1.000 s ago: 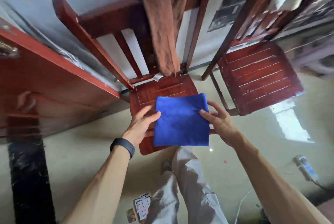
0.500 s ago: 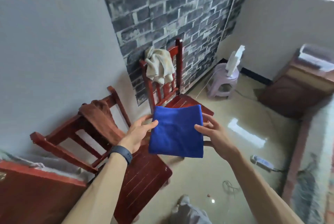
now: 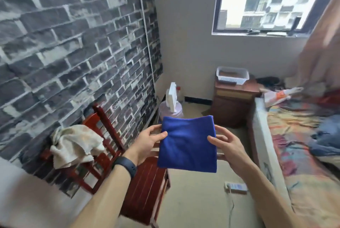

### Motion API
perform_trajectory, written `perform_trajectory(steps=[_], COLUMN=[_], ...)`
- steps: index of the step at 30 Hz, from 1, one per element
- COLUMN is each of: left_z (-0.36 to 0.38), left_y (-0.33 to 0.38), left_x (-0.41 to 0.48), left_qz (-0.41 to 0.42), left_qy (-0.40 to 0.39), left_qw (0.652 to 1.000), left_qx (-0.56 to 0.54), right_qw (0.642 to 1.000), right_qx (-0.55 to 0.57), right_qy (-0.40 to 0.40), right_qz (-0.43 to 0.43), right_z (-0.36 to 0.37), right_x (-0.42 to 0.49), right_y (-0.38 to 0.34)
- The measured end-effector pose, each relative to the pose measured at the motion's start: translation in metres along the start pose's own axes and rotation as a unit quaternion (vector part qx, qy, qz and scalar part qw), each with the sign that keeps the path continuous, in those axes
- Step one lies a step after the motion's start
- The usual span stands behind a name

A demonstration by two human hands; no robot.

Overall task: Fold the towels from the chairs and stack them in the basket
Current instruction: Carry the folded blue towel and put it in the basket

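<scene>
Bed (image 3: 301,156): we see it along the right side, covered by a patterned sheet.
Red wooden chair (image 3: 147,189): we note it stands against the brick-pattern wall, below the left forearm.
Nightstand (image 3: 233,102): in the far corner under the window.
Cream towel (image 3: 73,145): draped unfolded over the chair's backrest.
Blue towel (image 3: 187,141): folded into a flat square, held in the air between both hands, above the chair seat.
White basket (image 3: 232,75): on the nightstand, well apart from the blue towel.
Left hand (image 3: 147,145): grip pinching the towel's left edge, thumb on top.
Right hand (image 3: 228,146): grip pinching the right edge likewise.
</scene>
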State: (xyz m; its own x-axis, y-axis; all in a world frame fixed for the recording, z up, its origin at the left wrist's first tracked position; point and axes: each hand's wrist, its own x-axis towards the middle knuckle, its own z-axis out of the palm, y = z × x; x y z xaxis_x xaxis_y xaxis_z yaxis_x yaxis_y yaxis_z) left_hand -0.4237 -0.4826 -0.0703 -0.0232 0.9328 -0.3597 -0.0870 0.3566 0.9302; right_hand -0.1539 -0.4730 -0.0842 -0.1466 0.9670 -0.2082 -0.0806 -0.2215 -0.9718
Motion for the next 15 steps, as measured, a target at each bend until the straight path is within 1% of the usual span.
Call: perform_trajectory(steps=[7, 15], left_z=[0.079, 0.123], left_y=[0.067, 0.1], left_x=[0.126, 0.265], left_qz=[0.015, -0.023], left_qy=[-0.055, -0.087], left_qw=[0.998, 0.996], left_qx=[0.008, -0.005], right_qw=[0.998, 0.995], right_qx=[0.027, 0.03], right_qy=[0.06, 0.097], right_qz=[-0.019, -0.003], right_z=[-0.081, -0.131], right_x=[0.103, 0.225], right_y=[-0.05, -0.066])
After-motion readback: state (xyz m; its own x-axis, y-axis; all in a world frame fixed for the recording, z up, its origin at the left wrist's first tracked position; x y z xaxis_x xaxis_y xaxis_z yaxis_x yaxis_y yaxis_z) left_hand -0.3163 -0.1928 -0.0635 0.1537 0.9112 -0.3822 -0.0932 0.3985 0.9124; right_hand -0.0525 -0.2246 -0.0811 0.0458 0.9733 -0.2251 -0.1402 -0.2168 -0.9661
